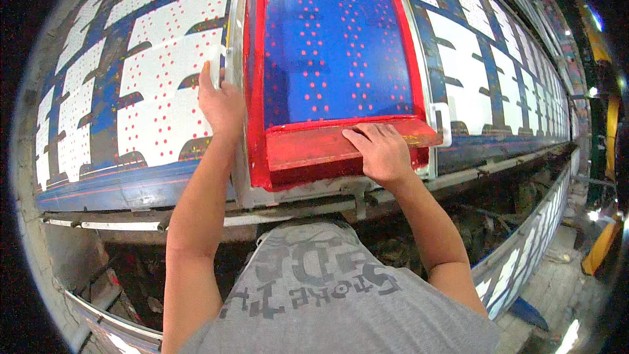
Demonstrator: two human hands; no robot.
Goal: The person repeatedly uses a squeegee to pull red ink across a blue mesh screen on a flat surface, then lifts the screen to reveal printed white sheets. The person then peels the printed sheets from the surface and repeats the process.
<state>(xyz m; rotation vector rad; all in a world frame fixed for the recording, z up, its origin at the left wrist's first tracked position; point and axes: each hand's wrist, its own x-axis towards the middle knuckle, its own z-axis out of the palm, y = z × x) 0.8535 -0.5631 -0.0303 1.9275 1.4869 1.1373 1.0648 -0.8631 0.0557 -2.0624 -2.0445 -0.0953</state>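
Note:
A screen-printing frame (236,157) with a blue mesh (327,46), rows of pink dots and a red-coated border lies across white shirt-shaped pieces on a long board. My left hand (221,101) is closed on a pale handle (216,60) at the frame's left side. My right hand (382,157) has its fingers curved over the top of a red-stained squeegee (301,149), which rests along the lower end of the mesh. A second pale handle (441,118) sticks out from the frame's right side, just past the squeegee's end.
White pieces, many with red dots, lie in rows left (154,85) and right (458,72). A metal rail (108,223) runs along the board's near edge. Another board (544,210) with white pieces is at the lower right, and yellow metal parts (599,249) stand at the far right.

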